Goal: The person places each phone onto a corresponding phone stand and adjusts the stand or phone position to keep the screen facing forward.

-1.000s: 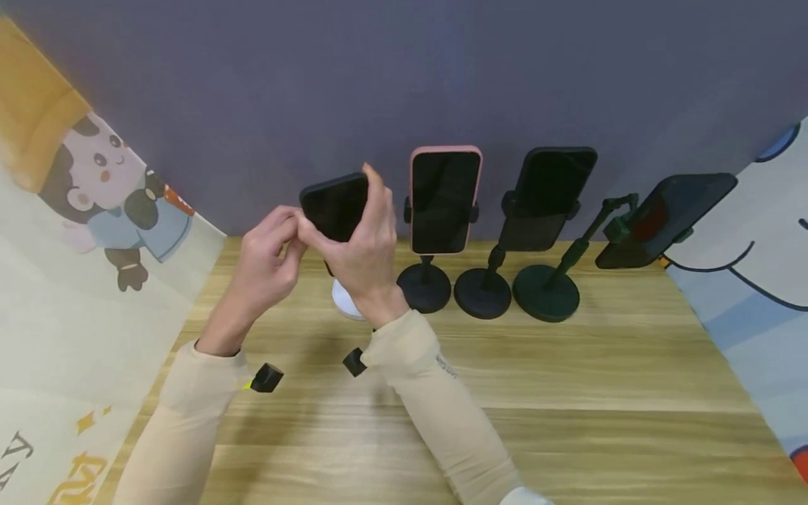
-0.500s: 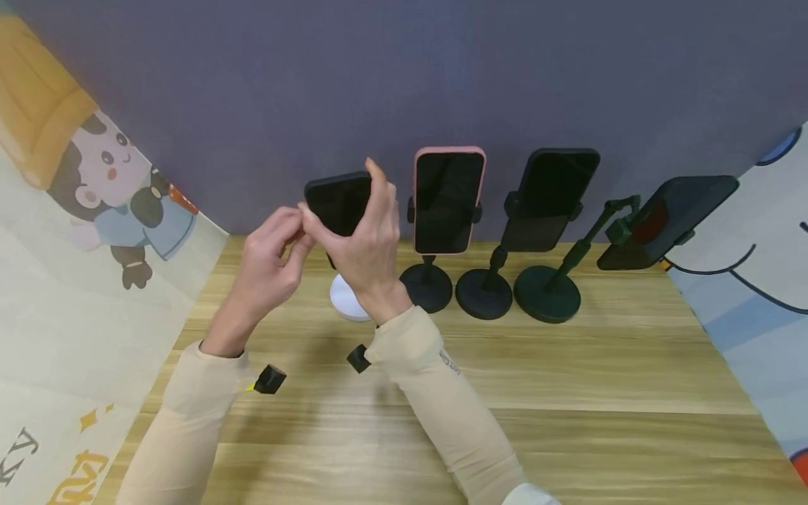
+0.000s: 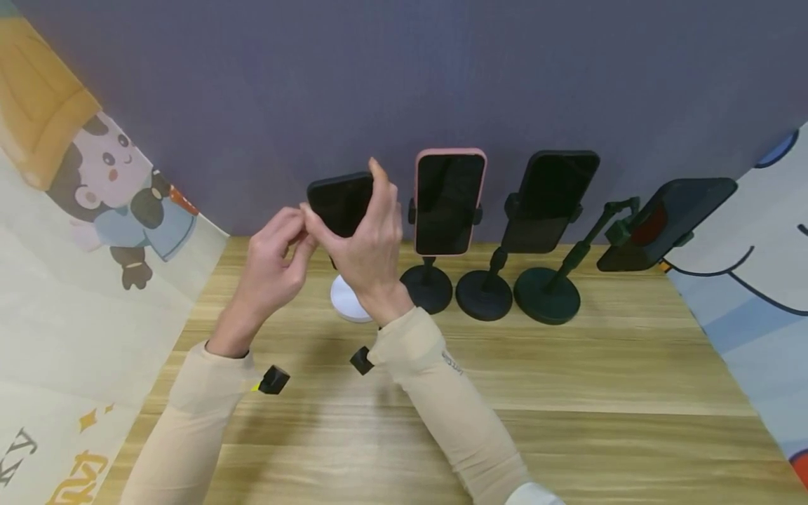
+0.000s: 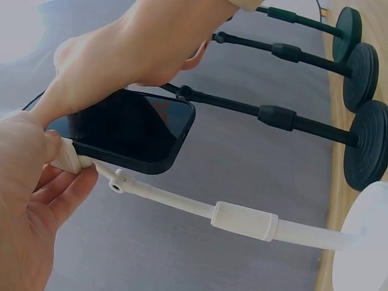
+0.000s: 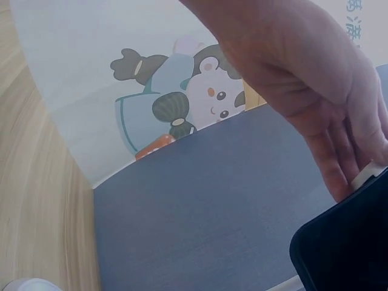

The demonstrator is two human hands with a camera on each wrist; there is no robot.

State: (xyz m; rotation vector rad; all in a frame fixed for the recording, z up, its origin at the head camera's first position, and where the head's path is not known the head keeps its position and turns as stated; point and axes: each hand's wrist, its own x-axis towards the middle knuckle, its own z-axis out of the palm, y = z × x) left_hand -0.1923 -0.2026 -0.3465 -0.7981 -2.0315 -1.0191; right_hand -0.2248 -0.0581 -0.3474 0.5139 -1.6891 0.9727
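Observation:
A black phone [image 3: 341,202] is tilted at the top of a white phone stand [image 4: 245,221], whose round white base [image 3: 349,300] rests on the table. My right hand [image 3: 372,245] grips the phone, thumb at its near left edge and fingers along the right side. At the phone's left edge my left hand [image 3: 274,256] pinches the stand's white clamp [image 4: 68,156] between thumb and fingers. In the right wrist view, the left hand [image 5: 327,91] reaches to the clamp beside the phone's dark corner [image 5: 345,242]. The phone's back is hidden.
To the right stand a pink-cased phone [image 3: 449,203] on a black stand [image 3: 426,287], a black phone [image 3: 553,200] on another black stand [image 3: 485,293], and a dark phone [image 3: 669,223] on a dark green stand [image 3: 546,294]. A grey wall [image 3: 404,84] rises behind the wooden table [image 3: 568,379].
Both hands stay on the phone and clamp, with almost no movement. The whole head view has shifted slightly, so things sit a little further right.

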